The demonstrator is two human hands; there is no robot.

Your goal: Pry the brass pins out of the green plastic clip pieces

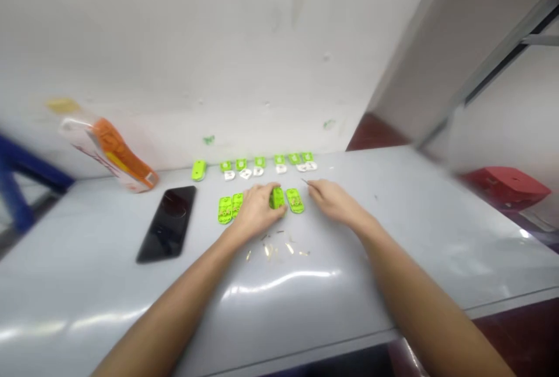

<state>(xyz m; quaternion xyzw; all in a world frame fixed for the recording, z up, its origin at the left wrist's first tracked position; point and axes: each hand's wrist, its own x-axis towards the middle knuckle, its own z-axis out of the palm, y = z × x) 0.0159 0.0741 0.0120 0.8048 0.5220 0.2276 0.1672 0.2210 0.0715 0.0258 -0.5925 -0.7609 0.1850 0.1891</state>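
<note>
My left hand (257, 209) rests on the grey table with its fingers closed round a small green plastic piece (276, 197). More green pieces lie beside it, two to the left (230, 208) and one to the right (294, 200). My right hand (331, 199) pinches a thin pin (304, 181) just right of those pieces. Several small brass-coloured pins (278, 249) lie loose on the table between my forearms. A back row of green pieces (259, 162) and white pieces (245, 173) runs along the wall.
A black phone (168, 222) lies flat to the left. An orange and white bag (114, 152) leans against the wall at the back left. A red box (506, 186) sits off the table's right side. The table's front edge (305, 348) is near me.
</note>
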